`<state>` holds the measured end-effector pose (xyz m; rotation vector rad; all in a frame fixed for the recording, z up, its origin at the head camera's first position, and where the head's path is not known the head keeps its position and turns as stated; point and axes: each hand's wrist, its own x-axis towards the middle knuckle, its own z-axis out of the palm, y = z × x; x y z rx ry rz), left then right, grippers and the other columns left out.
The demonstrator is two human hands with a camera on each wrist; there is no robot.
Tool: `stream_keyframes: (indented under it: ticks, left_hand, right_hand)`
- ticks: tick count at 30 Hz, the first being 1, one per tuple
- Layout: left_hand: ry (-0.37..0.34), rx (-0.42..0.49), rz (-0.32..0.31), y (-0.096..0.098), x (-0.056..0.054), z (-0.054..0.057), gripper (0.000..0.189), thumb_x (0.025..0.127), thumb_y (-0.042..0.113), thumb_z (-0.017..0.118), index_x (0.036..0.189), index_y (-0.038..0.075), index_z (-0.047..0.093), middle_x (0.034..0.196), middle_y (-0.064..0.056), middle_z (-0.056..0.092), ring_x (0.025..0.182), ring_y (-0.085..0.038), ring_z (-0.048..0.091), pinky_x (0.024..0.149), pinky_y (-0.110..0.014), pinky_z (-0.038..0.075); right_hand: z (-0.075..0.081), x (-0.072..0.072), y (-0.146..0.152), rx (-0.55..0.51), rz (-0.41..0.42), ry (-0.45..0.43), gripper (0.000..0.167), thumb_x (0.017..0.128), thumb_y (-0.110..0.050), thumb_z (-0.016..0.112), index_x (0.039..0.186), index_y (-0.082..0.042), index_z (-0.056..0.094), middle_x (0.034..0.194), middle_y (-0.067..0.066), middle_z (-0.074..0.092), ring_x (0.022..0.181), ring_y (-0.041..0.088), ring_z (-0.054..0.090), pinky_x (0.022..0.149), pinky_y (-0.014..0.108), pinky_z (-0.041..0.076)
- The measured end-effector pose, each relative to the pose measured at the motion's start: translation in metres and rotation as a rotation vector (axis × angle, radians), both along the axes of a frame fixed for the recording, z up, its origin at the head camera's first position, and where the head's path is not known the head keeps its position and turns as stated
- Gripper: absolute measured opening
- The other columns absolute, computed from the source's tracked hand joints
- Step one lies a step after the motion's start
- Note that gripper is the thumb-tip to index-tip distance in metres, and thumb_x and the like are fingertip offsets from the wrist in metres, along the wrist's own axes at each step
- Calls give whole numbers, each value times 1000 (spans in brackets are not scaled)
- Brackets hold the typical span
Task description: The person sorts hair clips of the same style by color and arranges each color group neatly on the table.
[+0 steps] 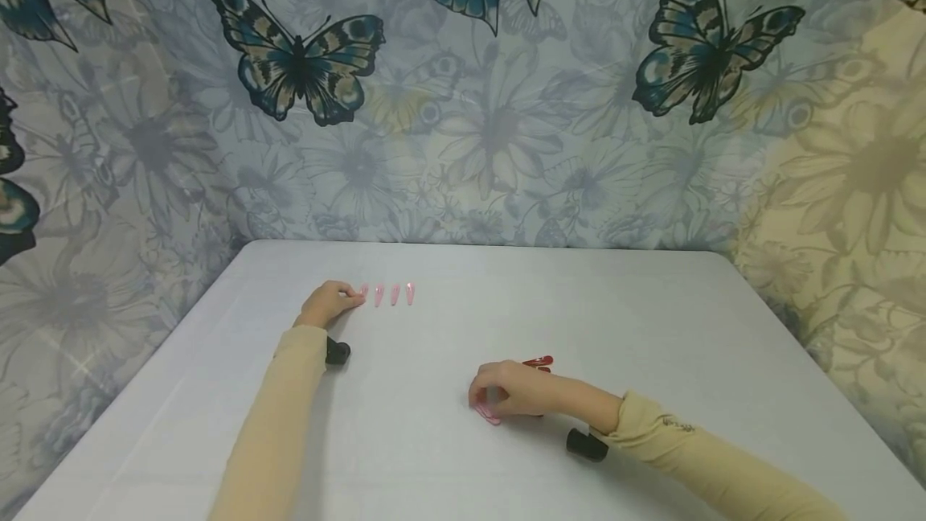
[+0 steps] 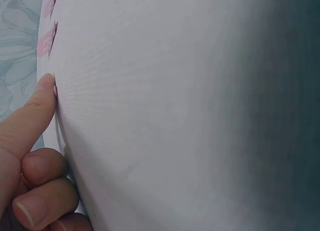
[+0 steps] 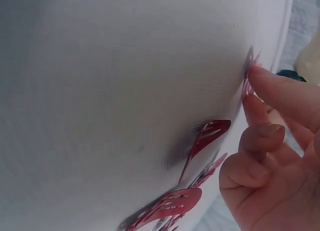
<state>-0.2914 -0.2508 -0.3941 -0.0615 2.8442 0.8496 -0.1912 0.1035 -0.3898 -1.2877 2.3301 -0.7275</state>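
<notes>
In the head view, my left hand (image 1: 327, 304) is at the far left of the table, its thumb and index finger pinching the leftmost pink snap hair clip (image 1: 364, 291) in a short row. Beside it in that row lie several more pink hair clips (image 1: 395, 294); one of these clips (image 2: 47, 43) also shows in the left wrist view. Nearer the front, my right hand (image 1: 515, 389) pinches at a pink hair clip (image 1: 488, 414) on the table. Under and behind that hand lie red hair clips (image 1: 538, 361); the right wrist view shows a dark red one (image 3: 212, 136) close by.
A white table (image 1: 434, 465) spreads beneath both hands, its back edge against a wall cloth (image 1: 499, 183) printed with flowers and butterflies. Black wrist devices (image 1: 587, 445) are worn under both sleeves. More reddish clips (image 3: 172, 203) lie in a loose group near the right hand.
</notes>
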Motion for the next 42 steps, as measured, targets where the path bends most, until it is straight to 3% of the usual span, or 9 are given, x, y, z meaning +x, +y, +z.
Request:
stream_keyframes:
  ticks: [7, 18, 24, 32, 38, 42]
  left_hand:
    - [0, 12, 8, -1, -1, -2, 29, 95, 28, 62, 98, 0, 67, 141, -30, 48, 130, -50, 44, 106, -61, 36]
    - [27, 7, 6, -1, -5, -8, 26, 94, 27, 64, 92, 1, 66, 136, -29, 53, 120, -46, 52, 100, -58, 40]
    - [22, 3, 11, -1, -5, -7, 26, 94, 27, 64, 92, 1, 67, 135, -28, 55, 113, -40, 54, 98, -55, 42]
    - [18, -14, 17, 2, -3, -3, 26, 95, 27, 64, 93, 1, 67, 135, -28, 55, 108, -38, 55, 96, -53, 44]
    - [19, -10, 16, 2, -2, -1, 26, 95, 27, 64, 93, 1, 66, 136, -29, 53, 110, -39, 54, 96, -54, 43]
    - [24, -10, 14, 2, -1, -1, 26, 95, 27, 64, 93, 1, 66, 135, -29, 54, 107, -38, 54, 95, -53, 43]
  right_hand:
    - [-1, -1, -5, 45, -20, 78, 16, 88, -8, 69, 104, -10, 69, 93, -4, 65, 86, 1, 53, 79, 17, 45]
    - [-1, -7, -12, 76, -59, 86, 5, 85, -9, 74, 87, -10, 70, 76, -6, 60, 74, -2, 46, 70, 14, 43]
    - [-2, -11, -12, 35, -125, 14, 5, 82, -9, 76, 87, -10, 75, 82, -5, 60, 73, -2, 47, 69, 15, 44]
    - [-2, -19, -9, -1, -56, 14, 7, 87, -10, 71, 91, -7, 76, 83, 1, 73, 73, -7, 50, 71, 14, 47]
    - [-1, -21, -8, -4, -84, -25, 18, 88, -11, 71, 105, -5, 70, 71, 2, 65, 62, -5, 43, 60, 14, 41]
    - [0, -23, -9, -7, -127, -51, 14, 88, -13, 70, 98, -4, 69, 70, 0, 63, 61, -4, 43, 60, 14, 41]
